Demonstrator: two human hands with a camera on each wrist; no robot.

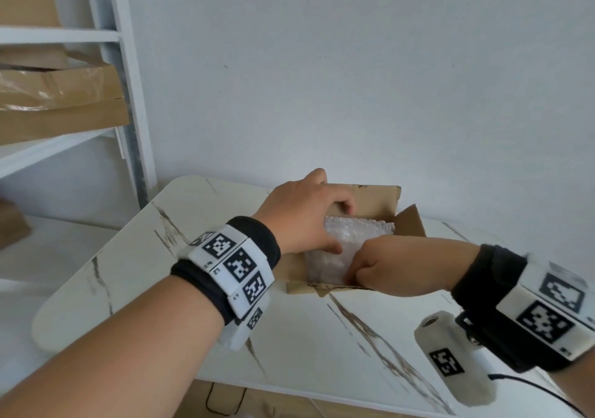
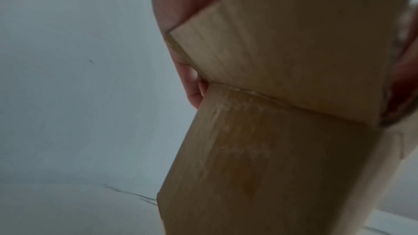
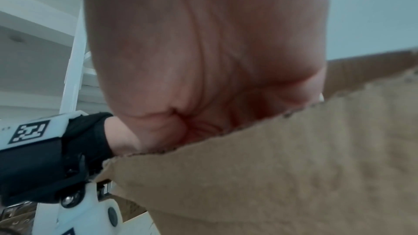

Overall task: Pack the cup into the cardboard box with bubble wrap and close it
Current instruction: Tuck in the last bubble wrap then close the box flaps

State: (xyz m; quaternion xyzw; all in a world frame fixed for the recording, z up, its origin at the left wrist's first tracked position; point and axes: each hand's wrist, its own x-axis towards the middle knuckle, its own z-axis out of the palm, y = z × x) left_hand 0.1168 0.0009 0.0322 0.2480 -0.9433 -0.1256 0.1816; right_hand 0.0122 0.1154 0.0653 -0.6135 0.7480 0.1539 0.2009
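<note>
While the head view looks down on a marbled white tabletop (image 1: 289, 337), the cardboard box (image 1: 380, 201) sits open near its far edge with a wad of bubble wrap (image 1: 347, 240) filling it; the cup is not visible and is presumably inside the wrap. The left hand (image 1: 302, 221) reaches over the box's left side, fingers curled over the far-left corner and thumb lying against the wrap, while the right hand (image 1: 386, 266) has its fingers tucked down between the wrap and the near wall. The step looks like seating the bundle, so it would be wise to press evenly from both sides until the wrap sits below the rim, or the flaps will not fold flat. From the left wrist view, blurred, a box flap (image 2: 282, 56) and wall fill the frame, with fingers (image 2: 192, 85) curled round the flap's edge: that grip should steady the box without creasing the board. From the right wrist view, the palm (image 3: 203, 51) hangs over the torn near rim (image 3: 260, 176); the fingertips go down out of sight, so I cannot tell what they pinch. Easing them out slowly should avoid dragging the wrap up.
</note>
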